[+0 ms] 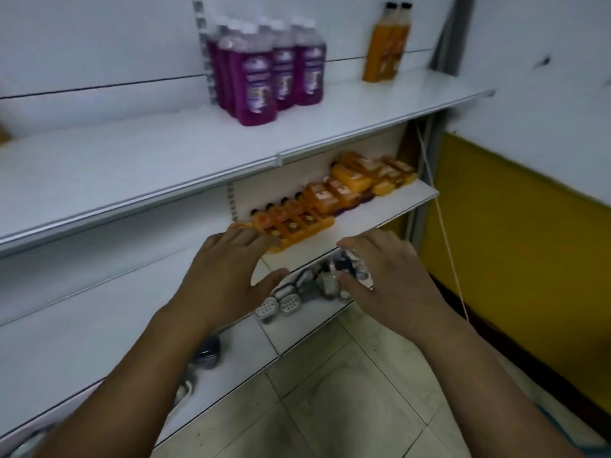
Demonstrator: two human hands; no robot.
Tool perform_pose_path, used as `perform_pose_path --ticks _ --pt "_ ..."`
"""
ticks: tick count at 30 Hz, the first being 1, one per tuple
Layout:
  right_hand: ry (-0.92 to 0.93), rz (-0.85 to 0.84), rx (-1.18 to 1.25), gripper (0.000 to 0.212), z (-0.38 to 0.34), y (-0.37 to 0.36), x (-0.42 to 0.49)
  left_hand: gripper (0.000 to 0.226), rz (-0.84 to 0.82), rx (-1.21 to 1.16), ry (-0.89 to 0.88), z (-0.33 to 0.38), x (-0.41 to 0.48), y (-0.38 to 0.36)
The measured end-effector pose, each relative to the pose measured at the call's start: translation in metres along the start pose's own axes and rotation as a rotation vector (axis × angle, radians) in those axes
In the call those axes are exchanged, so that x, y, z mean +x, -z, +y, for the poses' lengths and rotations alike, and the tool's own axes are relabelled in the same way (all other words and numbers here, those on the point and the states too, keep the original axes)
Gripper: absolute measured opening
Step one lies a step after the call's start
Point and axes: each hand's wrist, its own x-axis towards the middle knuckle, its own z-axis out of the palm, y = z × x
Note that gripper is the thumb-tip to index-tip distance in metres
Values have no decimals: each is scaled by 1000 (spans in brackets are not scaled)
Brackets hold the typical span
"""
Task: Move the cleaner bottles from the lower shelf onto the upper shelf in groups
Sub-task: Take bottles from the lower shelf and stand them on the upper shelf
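Several orange cleaner bottles (330, 196) lie on their sides in a row on the lower shelf (380, 213). On the upper shelf (165, 160) stand several purple bottles (264, 67) and two orange bottles (386, 44) at the back right. My left hand (228, 276) is spread open in front of the lower shelf, its fingertips at the nearest orange bottles. My right hand (386, 276) hovers open beside it, in front of the shelf's edge, holding nothing.
A lower rack holds white soap dishes (281, 304) and small clutter (330, 279). A yellow wall panel (512, 226) and a thin cord (443, 226) stand to the right. Tiled floor (347, 391) lies below.
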Motion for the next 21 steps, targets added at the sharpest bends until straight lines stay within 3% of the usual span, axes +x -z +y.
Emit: perform_pose_path --ticks 11,21 --pt "-87 -64 -106 49 153 -12 88 53 -108 -88 -74 27 181 -95" --pt "-69 -99 -9 49 262 -29 198 63 -144 -109 30 28 309 -142"
